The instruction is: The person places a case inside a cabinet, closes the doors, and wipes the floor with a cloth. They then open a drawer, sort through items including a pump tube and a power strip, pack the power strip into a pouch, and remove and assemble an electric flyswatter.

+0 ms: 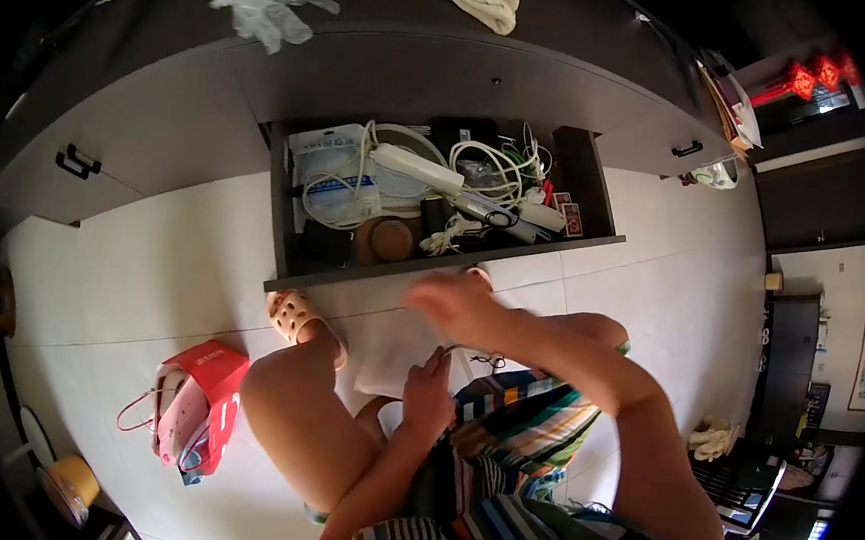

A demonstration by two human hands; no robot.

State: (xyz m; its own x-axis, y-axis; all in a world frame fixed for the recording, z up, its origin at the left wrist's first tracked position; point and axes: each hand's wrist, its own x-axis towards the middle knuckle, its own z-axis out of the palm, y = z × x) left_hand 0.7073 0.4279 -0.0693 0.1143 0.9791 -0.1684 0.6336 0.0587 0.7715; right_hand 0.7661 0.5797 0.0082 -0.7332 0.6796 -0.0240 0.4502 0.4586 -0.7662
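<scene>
White cables [507, 194], loosely looped, lay across a white power strip [417, 169] inside the open drawer [544, 257] of the dark cabinet [366, 80]. A roll of brown tape [391, 239] sat near the drawer's near edge. The left hand [428, 395] was positioned nearer the body, fingers curled and fingertips closed on a thin dark item [448, 350], too small to identify. A black cord [488, 361] was located just right of it; a pale translucent bag [392, 356] was located to its left. The right hand [447, 305], motion-blurred, hung just short of the drawer front; its grasp could not be determined.
</scene>
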